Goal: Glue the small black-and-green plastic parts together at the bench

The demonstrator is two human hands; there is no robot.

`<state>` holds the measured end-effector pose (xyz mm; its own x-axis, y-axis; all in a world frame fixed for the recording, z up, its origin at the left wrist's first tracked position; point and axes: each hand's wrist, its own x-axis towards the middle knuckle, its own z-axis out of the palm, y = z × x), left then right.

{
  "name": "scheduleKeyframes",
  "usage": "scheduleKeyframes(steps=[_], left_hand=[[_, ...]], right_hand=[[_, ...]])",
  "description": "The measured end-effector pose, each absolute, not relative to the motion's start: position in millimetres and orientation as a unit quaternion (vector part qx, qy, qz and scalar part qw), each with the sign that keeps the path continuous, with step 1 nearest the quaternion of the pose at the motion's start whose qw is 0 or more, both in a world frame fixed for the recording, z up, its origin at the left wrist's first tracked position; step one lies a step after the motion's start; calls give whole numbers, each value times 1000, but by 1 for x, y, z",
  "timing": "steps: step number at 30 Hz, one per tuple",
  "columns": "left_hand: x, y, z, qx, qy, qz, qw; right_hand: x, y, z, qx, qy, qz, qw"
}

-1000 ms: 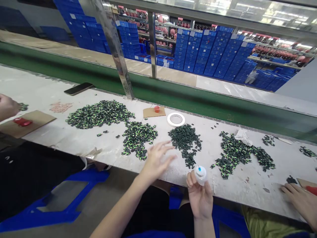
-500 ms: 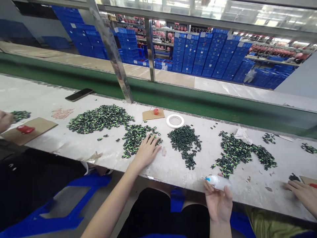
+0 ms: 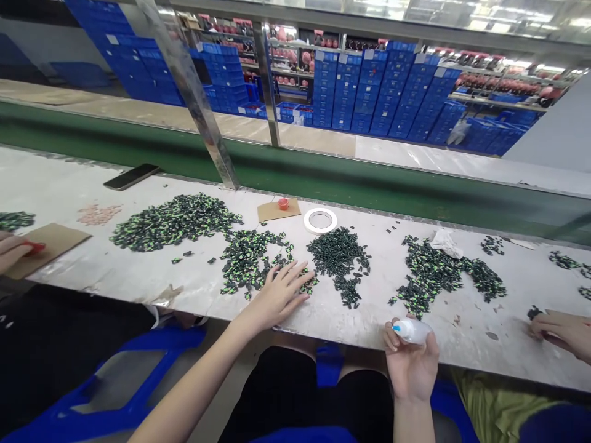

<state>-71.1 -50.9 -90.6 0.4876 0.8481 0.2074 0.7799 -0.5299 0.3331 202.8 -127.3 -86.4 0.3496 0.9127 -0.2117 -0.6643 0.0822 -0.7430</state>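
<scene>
My left hand (image 3: 279,296) lies flat with its fingers spread over the near right part of a pile of small black-and-green pieces (image 3: 247,258). Some pieces show around and under its fingertips. A white squeeze bottle (image 3: 415,331) with a blue needle tip is in my right hand (image 3: 412,366), held tilted above the table's front edge with the tip pointing left. Between the two hands sits a heap of small plain dark pieces (image 3: 339,253). Beyond the bottle spreads another black-and-green pile (image 3: 431,277).
A roll of white tape (image 3: 320,220) and a cardboard piece (image 3: 268,212) with a red cap (image 3: 283,203) lie at the back. Further left are a large pile (image 3: 178,221) and a phone (image 3: 132,176). Co-workers' hands (image 3: 10,251) (image 3: 561,332) work at both sides. A metal post (image 3: 198,104) rises behind.
My left hand has slid right across the pile, drawing some pieces along and leaving a gap behind it. My right hand still holds the bottle, whose tip has turned slightly. The view has shifted a little.
</scene>
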Motion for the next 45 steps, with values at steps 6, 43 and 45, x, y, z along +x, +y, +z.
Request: scheduleKeyframes(steps=[6,43,45], left_hand=[[-46,-25,-80,848,483,198,95],[-14,-95,-123,689,477,496,229],[-15,-95,-122,689,470,500,233]], right_hand=[[205,-130,-87,-397,-150,550,719],[160,-128,-102,-631,-431,153,626],[152,-128,-102,-642,-440,137,612]])
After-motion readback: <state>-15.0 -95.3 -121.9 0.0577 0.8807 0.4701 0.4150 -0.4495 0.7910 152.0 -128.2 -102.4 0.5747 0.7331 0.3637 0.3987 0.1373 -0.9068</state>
